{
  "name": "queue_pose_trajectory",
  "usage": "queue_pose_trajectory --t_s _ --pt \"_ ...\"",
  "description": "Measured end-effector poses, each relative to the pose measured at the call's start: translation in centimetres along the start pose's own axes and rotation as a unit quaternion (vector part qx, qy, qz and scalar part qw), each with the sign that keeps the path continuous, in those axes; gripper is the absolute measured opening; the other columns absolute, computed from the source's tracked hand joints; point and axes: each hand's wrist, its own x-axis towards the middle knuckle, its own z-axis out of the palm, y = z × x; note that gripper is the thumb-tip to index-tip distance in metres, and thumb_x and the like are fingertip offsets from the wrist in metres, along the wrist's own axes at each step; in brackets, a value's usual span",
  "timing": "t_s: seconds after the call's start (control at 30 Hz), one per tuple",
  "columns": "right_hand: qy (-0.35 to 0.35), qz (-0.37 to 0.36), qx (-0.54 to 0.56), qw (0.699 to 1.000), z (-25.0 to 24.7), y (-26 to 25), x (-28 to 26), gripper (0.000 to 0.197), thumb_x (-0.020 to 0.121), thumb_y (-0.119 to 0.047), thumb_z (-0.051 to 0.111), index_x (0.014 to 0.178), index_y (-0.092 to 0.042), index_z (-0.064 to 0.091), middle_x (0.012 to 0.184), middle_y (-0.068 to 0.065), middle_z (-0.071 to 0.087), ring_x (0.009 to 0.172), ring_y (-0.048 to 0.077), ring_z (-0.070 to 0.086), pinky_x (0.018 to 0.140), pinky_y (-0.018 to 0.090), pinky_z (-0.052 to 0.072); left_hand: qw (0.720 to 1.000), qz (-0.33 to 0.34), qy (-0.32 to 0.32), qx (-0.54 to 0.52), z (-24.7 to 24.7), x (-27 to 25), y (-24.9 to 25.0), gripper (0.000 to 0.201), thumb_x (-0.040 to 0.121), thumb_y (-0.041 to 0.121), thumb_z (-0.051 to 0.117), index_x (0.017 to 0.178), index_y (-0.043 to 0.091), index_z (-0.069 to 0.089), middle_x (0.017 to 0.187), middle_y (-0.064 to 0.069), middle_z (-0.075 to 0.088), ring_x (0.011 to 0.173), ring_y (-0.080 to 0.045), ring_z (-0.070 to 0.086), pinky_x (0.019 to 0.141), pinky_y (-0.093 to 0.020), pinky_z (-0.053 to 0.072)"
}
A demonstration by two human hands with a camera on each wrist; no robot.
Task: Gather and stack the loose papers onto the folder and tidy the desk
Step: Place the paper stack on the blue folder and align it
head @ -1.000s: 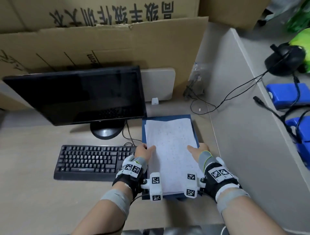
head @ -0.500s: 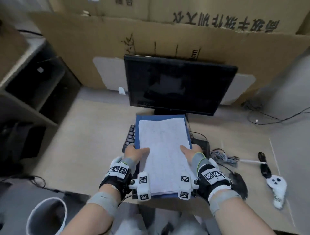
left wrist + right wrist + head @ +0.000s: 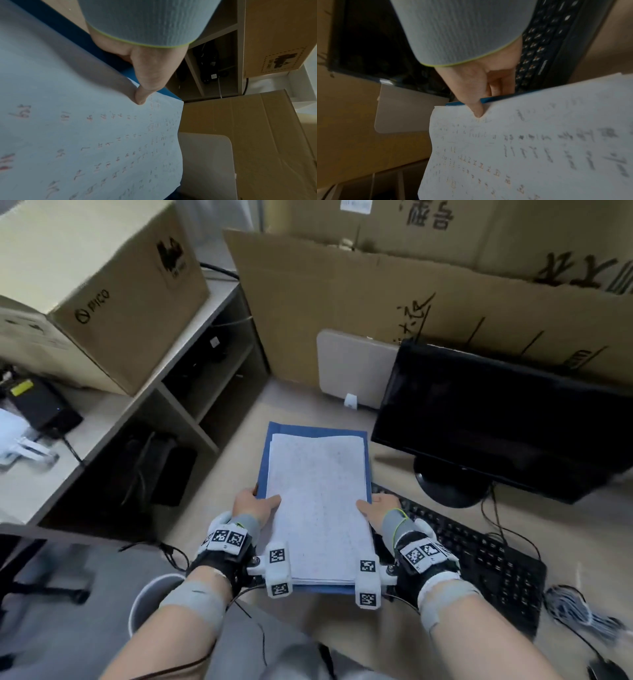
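Note:
A stack of white handwritten papers (image 3: 318,501) lies on a blue folder (image 3: 317,429), and both are held up in the air over the left part of the desk. My left hand (image 3: 255,501) grips the folder's left edge, thumb on the papers (image 3: 102,142), fingers hidden under the folder (image 3: 68,27). My right hand (image 3: 378,506) grips the right edge the same way, thumb pressing the papers (image 3: 530,148) onto the folder (image 3: 493,99).
A black monitor (image 3: 496,419) stands to the right, with a black keyboard (image 3: 479,556) under my right forearm. An open shelf unit (image 3: 191,392) with a cardboard box (image 3: 113,285) on top is at the left. A white bin (image 3: 150,601) sits below, cables (image 3: 579,614) at the right.
Both hands lifted the folder with the papers off the desk right of the monitor and carried it leftward, past the monitor and keyboard, toward the shelf unit. The grips stayed the same.

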Motion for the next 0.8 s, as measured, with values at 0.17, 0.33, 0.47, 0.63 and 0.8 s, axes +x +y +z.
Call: queue_pose_trajectory --t_s 0.17,0.33,0.47,0.63,0.8 --pt "-0.031 0.017 -0.045 0.998 2.7 -4.2 2.6 0.039 0.09 -0.023 0.063 0.121 -0.001 0.06 0.108 0.015 0.064 0.101 0.03 0.061 0.087 0.032 0.046 0.999 -0.04 0.036 -0.003 -2.3 4.4 0.9 0.042 0.081 0.018 0.072 0.119 0.004 0.06 0.106 -0.011 0.067 0.086 -0.029 0.062 0.076 -0.033 0.047" --pt "-0.035 0.03 -0.058 0.997 5.2 -6.7 5.3 0.037 0.089 -0.021 0.062 0.117 0.003 0.061 0.104 0.013 0.065 0.106 0.034 0.063 0.092 0.037 0.048 0.997 -0.065 0.04 -0.027 -3.8 9.2 2.0 0.052 0.076 0.011 0.077 0.118 0.01 0.047 0.112 -0.006 0.061 0.093 -0.028 0.061 0.086 -0.035 0.049" --pt "-0.023 0.039 -0.008 0.999 7.2 -7.9 8.8 0.016 0.089 -0.016 0.062 0.075 -0.01 0.056 0.084 0.009 0.06 0.07 0.022 0.055 0.071 0.027 0.041 0.988 -0.152 0.009 -0.029 -5.3 13.3 4.5 0.052 0.075 0.021 0.08 0.104 0.001 0.042 0.085 -0.01 0.055 0.07 -0.023 0.055 0.063 -0.031 0.047" --pt "0.001 0.069 0.01 0.998 8.8 -8.7 12.1 0.016 0.089 -0.021 0.063 0.097 -0.011 0.053 0.101 0.011 0.059 0.086 0.022 0.055 0.076 0.027 0.041 0.991 -0.122 -0.046 -0.03 -4.9 17.5 5.9 0.056 0.082 0.011 0.076 0.13 -0.005 0.053 0.117 -0.015 0.064 0.099 -0.028 0.064 0.079 -0.029 0.044" --pt "0.048 0.096 0.014 0.994 11.5 -10.6 15.1 0.048 0.092 -0.025 0.061 0.133 -0.004 0.047 0.136 0.014 0.052 0.115 0.026 0.054 0.091 0.03 0.04 0.994 -0.013 -0.079 -0.079 -4.3 22.0 8.2 0.068 0.084 -0.016 0.06 0.144 0.009 0.04 0.136 -0.012 0.054 0.1 -0.014 0.057 0.078 -0.017 0.045"
